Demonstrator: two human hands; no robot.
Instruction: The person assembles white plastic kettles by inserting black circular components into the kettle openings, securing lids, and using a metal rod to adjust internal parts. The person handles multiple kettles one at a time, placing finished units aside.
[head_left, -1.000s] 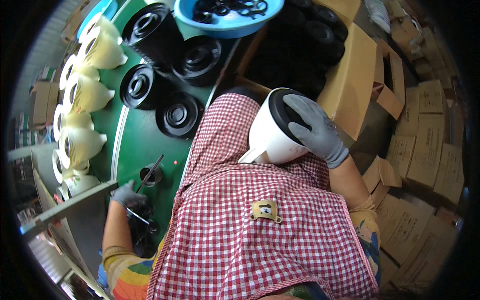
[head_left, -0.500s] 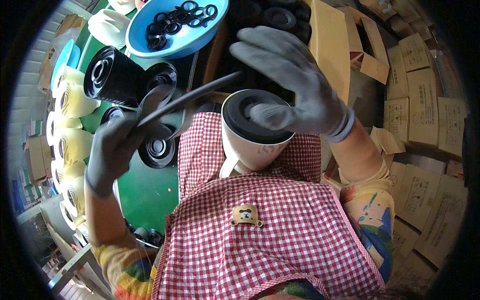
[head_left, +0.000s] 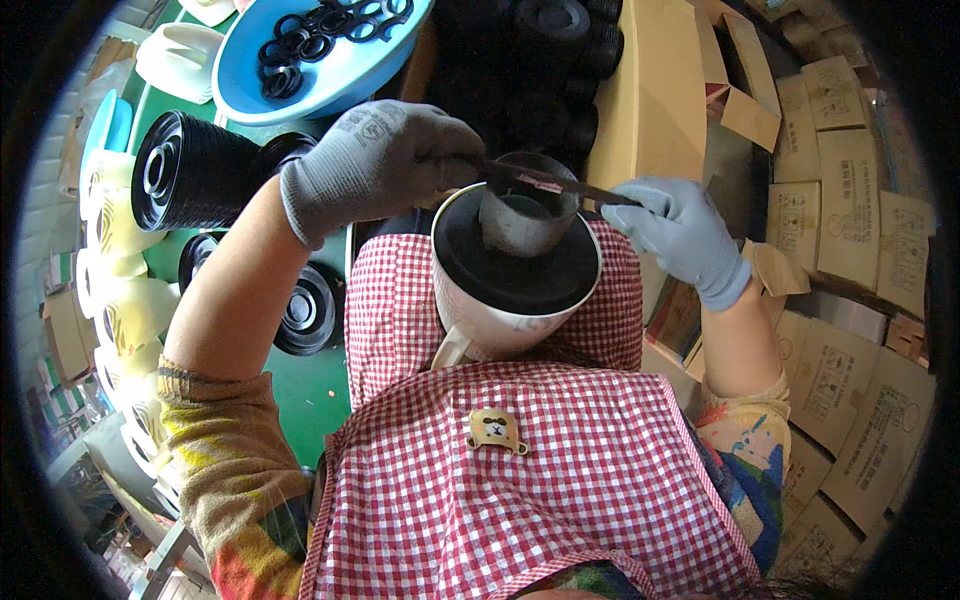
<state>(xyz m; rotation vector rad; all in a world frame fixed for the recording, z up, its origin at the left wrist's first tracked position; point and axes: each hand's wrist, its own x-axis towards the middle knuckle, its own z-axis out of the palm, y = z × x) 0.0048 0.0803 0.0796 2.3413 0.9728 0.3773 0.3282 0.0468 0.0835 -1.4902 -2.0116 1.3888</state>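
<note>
A large white cup-shaped vessel (head_left: 495,325) with a handle stands between my knees, its mouth filled by a black round lid (head_left: 465,250). On the lid's middle sits a grey cylinder tool (head_left: 520,228) with a long dark bar across its top. My left hand (head_left: 385,160), in a grey glove, is closed on the bar's left end. Gloved fingers of my right hand (head_left: 680,240) pinch the bar's other end. The lid's centre is hidden under the cylinder.
On the green table (head_left: 300,410) at left lie a stack of black lids (head_left: 195,170) and loose ones. A blue basin (head_left: 240,90) holds black rings. Pale yellow cups (head_left: 130,310) line the table's far left. An open carton (head_left: 650,100) and stacked boxes (head_left: 845,210) are at right.
The tool in my left hand has come over the lid and down onto it. My right hand has left the lid, moved right and taken the bar's far end.
</note>
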